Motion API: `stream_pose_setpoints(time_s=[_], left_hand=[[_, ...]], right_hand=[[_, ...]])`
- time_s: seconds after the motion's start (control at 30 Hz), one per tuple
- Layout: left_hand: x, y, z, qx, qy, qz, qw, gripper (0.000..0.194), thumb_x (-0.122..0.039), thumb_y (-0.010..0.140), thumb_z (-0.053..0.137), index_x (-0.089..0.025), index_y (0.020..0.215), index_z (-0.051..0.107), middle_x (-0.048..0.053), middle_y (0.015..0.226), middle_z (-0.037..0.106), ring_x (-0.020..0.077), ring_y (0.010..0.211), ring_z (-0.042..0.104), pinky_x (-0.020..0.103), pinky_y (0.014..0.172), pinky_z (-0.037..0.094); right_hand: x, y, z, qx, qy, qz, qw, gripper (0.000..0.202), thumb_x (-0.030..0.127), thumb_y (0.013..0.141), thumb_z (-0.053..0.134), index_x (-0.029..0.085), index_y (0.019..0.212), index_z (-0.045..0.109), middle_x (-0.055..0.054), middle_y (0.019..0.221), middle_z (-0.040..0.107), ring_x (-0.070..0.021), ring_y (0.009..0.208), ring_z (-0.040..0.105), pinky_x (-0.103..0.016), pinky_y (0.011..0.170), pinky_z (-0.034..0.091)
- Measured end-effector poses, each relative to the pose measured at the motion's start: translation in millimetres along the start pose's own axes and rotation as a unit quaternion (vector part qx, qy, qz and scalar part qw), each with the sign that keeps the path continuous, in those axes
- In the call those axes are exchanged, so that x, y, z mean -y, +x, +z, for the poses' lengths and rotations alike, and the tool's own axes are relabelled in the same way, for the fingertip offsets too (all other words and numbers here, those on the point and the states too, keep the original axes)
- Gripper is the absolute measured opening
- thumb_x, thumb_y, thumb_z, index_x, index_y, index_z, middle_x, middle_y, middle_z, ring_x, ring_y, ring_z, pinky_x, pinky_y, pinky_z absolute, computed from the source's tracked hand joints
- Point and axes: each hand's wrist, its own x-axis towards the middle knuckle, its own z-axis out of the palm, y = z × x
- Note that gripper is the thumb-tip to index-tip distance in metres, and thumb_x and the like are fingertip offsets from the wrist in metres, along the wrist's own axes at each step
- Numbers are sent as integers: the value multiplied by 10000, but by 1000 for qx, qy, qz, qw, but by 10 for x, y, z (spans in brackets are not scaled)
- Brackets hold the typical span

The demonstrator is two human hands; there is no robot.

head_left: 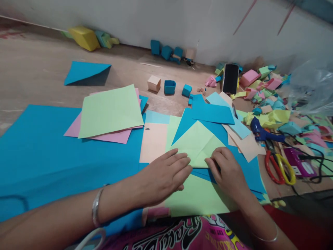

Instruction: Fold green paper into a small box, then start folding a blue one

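Observation:
A light green sheet of paper (197, 140), folded into a triangle with a crease across it, lies in front of me on blue paper. My left hand (166, 175) rests flat with its fingers stretched out, its fingertips at the left lower side of the folded sheet. At the right lower corner, my right hand (229, 170) has its fingers curled and pinches the sheet's edge. Under both hands lie more blue sheets and a larger light green sheet (197, 198).
Left are a large blue sheet (65, 156) and a stack of green and pink squares (111, 113). Scissors (279, 166), a blue glue gun (265, 133), a purple box with cables (299, 161), a phone (230, 78) and several paper scraps crowd the right. Small paper boxes (170, 86) stand behind.

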Motion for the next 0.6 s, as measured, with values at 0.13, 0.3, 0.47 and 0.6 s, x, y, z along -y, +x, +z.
stream_pose_setpoints(time_s=[0.13,0.3,0.47,0.6], left_hand=[[-8,3,8,-2,3,0,1000,446,-329,893,614,-103,1256,488,147,1267,586,274,1225,487,477,1092,316],[-16,24,3,-2,2,-11,1000,542,-367,863,653,-110,1297,454,128,1205,607,265,1173,507,466,1085,315],[-19,50,-13,15,9,-15,1000,574,-397,807,713,-113,1250,484,107,1141,611,261,1109,521,473,1065,339],[-21,62,-39,29,23,-13,999,591,-415,802,714,-112,1255,486,100,1142,607,259,1114,512,465,1068,330]], right_hand=[[-4,0,8,4,-4,6,1000,184,248,945,469,210,767,446,-55,832,473,-192,796,504,-327,709,420],[-7,1,13,6,-2,4,1000,196,256,944,488,204,760,442,-51,831,463,-182,766,492,-322,698,409],[5,9,12,7,-7,2,1000,197,243,942,487,205,756,435,-49,827,460,-181,754,479,-317,680,399],[2,8,14,9,-11,-1,1000,196,246,945,474,211,757,434,-48,825,462,-182,753,478,-316,669,396]])
